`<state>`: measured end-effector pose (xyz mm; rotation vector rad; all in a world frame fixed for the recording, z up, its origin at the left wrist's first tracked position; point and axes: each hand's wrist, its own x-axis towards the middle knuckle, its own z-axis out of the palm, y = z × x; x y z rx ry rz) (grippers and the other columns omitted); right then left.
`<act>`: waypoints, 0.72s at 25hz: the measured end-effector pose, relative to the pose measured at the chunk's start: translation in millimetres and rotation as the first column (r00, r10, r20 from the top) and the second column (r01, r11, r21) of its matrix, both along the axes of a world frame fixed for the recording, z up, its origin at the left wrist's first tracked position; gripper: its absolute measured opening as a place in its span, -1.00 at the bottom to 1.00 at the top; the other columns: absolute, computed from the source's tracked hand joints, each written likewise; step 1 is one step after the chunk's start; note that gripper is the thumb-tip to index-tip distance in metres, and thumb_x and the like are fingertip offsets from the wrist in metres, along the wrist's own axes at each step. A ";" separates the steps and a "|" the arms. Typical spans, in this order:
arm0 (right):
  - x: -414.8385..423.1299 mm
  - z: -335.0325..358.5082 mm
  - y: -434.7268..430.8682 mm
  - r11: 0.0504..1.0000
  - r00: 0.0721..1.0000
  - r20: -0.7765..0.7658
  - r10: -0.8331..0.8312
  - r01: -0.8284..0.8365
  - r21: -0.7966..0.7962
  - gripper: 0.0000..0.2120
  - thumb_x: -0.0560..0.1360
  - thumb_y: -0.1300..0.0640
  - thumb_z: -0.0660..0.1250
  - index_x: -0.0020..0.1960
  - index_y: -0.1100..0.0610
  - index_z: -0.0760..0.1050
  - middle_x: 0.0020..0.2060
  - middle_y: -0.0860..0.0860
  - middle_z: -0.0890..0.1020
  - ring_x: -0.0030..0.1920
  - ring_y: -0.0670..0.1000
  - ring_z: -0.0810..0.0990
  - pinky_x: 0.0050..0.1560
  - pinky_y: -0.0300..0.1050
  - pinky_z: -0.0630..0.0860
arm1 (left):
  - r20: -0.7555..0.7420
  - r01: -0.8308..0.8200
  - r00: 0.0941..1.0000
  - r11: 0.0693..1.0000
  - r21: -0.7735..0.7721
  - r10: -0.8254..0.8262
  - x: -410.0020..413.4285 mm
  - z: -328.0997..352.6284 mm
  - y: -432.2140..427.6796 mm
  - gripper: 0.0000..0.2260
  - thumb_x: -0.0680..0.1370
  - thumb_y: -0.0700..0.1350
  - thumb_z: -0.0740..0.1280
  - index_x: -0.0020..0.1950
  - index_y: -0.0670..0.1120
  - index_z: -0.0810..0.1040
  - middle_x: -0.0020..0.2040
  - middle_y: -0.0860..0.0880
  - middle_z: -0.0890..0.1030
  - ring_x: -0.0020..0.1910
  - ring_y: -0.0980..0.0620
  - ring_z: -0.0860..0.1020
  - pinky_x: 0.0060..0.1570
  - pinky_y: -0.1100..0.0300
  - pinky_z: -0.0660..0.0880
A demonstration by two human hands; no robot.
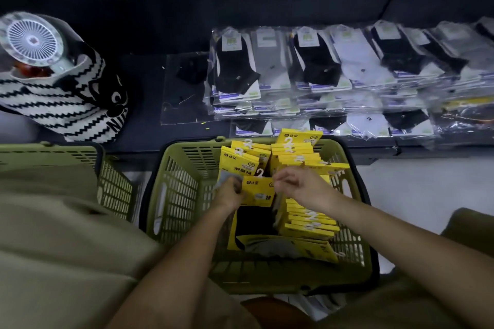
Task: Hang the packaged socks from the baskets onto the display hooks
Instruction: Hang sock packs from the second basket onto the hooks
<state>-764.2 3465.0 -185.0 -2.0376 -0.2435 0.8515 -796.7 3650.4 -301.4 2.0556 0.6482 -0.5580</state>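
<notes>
While most yellow sock packs (299,157) lay unhung in the green basket (173,195), the left hand (230,193) gripped one pack (258,192) there; the right hand (302,187) curled at its corner, its hold impossible to tell

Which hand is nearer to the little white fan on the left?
Left. The left hand, gripping a yellow sock pack in the green basket, lies below and right of the fan; the right hand sits farther right.
</notes>
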 end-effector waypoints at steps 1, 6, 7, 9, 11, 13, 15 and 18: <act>-3.7 -4.9 6.4 0.999 0.999 -0.015 0.032 -0.033 -0.033 -0.77 0.53 0.12 0.30 0.18 0.12 0.49 0.06 0.05 0.61 0.16 0.05 0.57 0.14 -0.13 0.48 | 0.020 0.005 1.000 1.000 -0.028 -0.005 -1.3 0.6 -1.2 -0.72 0.50 -0.28 0.34 0.21 -0.19 0.46 0.16 -0.17 0.57 0.15 -0.10 0.52 0.09 0.12 0.44; -22.7 -32.7 39.3 0.993 0.996 -0.079 -0.045 0.036 -0.111 -0.45 0.53 0.11 0.31 0.44 0.20 0.21 0.36 0.11 0.40 0.33 0.09 0.42 0.30 -0.03 0.40 | 0.182 -0.147 0.972 0.989 -0.024 0.149 -7.8 9.6 18.1 -0.84 0.55 -0.25 0.27 0.11 -0.13 0.53 -0.01 -0.05 0.58 0.07 -0.07 0.55 0.04 0.14 0.45; -23.4 -38.2 45.8 0.989 0.994 -0.075 -0.084 0.073 -0.130 -0.44 0.53 0.11 0.32 0.44 0.20 0.20 0.37 0.11 0.40 0.33 0.10 0.41 0.32 -0.02 0.38 | 0.211 -0.186 0.959 0.982 -0.024 0.187 -6.3 12.2 24.3 -0.85 0.56 -0.22 0.27 0.11 -0.10 0.52 0.02 -0.05 0.59 0.07 -0.03 0.54 0.08 0.11 0.45; -19.8 -47.3 59.6 0.972 0.970 -0.117 -0.214 0.199 -0.128 -0.44 0.51 0.13 0.33 0.43 0.19 0.20 0.36 0.10 0.41 0.33 0.10 0.41 0.31 -0.04 0.37 | 0.271 -0.200 0.943 0.980 -0.005 0.194 0.4 17.1 33.1 -0.82 0.56 -0.21 0.26 0.15 -0.14 0.52 0.13 -0.12 0.57 0.12 -0.02 0.51 0.19 0.03 0.44; -10.5 -54.2 71.6 0.925 0.902 -0.205 -0.380 0.365 -0.109 -0.42 0.50 0.14 0.35 0.43 0.18 0.18 0.34 0.10 0.42 0.31 0.11 0.42 0.23 -0.07 0.39 | 0.281 -0.189 0.945 0.981 0.044 0.170 8.4 19.6 36.3 -0.79 0.56 -0.21 0.27 0.18 -0.18 0.50 0.20 -0.18 0.51 0.18 -0.09 0.49 0.27 -0.04 0.40; -0.3 -61.4 79.4 0.870 0.834 -0.249 -0.492 0.477 -0.124 -0.37 0.49 0.13 0.36 0.45 0.19 0.14 0.32 0.11 0.43 0.28 0.13 0.45 0.19 -0.05 0.41 | 0.239 -0.268 0.936 0.963 0.005 0.259 13.1 19.5 38.6 -0.73 0.55 -0.21 0.30 0.24 -0.18 0.46 0.23 -0.17 0.50 0.23 -0.11 0.47 0.31 -0.03 0.38; 7.3 -67.8 83.5 0.844 0.807 -0.248 -0.536 0.520 -0.129 -0.43 0.48 0.13 0.36 0.41 0.18 0.21 0.26 0.10 0.49 0.24 0.13 0.49 0.17 -0.04 0.43 | 0.186 -0.357 0.913 0.931 -0.070 0.364 15.5 19.7 41.4 -0.67 0.53 -0.22 0.32 0.28 -0.19 0.41 0.23 -0.15 0.52 0.25 -0.10 0.47 0.28 0.04 0.39; 15.3 -75.8 87.6 0.841 0.807 -0.239 -0.540 0.527 -0.119 -0.51 0.48 0.15 0.36 0.35 0.15 0.30 0.23 0.10 0.52 0.21 0.13 0.50 0.17 -0.04 0.45 | 0.156 -0.360 0.914 0.926 -0.118 0.375 23.3 17.8 44.6 -0.61 0.50 -0.23 0.36 0.31 -0.20 0.38 0.25 -0.13 0.51 0.29 -0.09 0.45 0.27 0.04 0.37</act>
